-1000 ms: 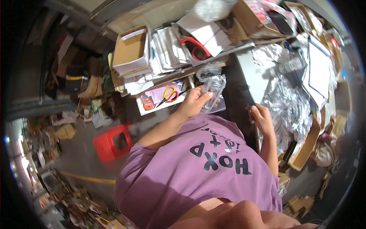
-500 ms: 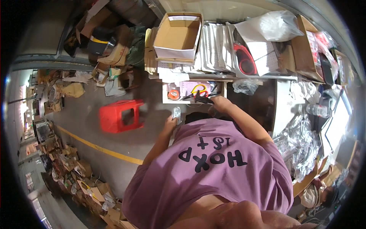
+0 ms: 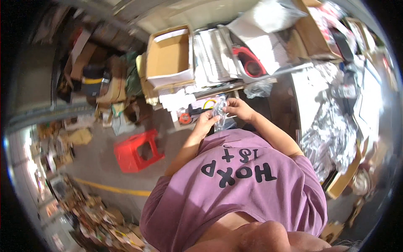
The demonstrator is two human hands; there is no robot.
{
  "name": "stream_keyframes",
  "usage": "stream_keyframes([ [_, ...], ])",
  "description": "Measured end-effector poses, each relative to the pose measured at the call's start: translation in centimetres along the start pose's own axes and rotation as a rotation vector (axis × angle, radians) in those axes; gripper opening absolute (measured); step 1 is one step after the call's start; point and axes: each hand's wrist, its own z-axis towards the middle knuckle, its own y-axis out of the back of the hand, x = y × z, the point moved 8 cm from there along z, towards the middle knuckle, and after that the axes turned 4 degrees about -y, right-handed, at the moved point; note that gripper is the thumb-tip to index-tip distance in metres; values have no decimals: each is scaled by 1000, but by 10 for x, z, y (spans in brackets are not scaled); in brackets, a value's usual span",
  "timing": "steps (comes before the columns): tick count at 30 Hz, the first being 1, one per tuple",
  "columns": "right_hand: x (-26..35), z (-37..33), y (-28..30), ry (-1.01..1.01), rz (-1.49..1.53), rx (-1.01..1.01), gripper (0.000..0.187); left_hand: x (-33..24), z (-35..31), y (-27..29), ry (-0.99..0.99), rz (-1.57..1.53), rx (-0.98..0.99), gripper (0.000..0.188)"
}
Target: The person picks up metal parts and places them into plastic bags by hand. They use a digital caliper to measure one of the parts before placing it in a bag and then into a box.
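Observation:
A small clear plastic-wrapped packet [image 3: 218, 114] is held between my two hands in front of my chest. My left hand [image 3: 205, 122] closes on its lower left side. The fingers of my right hand [image 3: 238, 110] pinch its right edge. What the wrapping contains is too small to make out. Just beyond, an open drawer [image 3: 179, 126] is partly hidden by my hands. Inside it lie an orange round object like a tape measure [image 3: 185, 118], a black object [image 3: 198, 111] and a yellow loop-shaped handle [image 3: 208, 103].
Above the drawer, a tabletop carries an open cardboard box [image 3: 168, 56], stacked papers [image 3: 215, 54] and a red-and-black object [image 3: 250, 63]. A red plastic stool [image 3: 137, 151] stands on the floor at left. Shiny plastic bags [image 3: 329, 136] pile up at right.
My right hand has let go of a black object at the drawer and taken hold of the packet. My left hand has brought the packet rightward and up. The view has tilted.

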Motion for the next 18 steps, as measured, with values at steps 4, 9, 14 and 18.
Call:
stream_keyframes([
  [4,16,-59,61,146,180,-395,13,57,3,31,462,40,-274,11],
  [9,21,-154,105,364,527,-659,16,144,-38,84,786,-115,-287,15],
  [14,41,-230,95,594,589,-836,21,205,-33,132,848,-316,-372,23],
  [18,77,-277,74,883,121,-1042,19,222,-11,159,792,-434,-444,29],
])
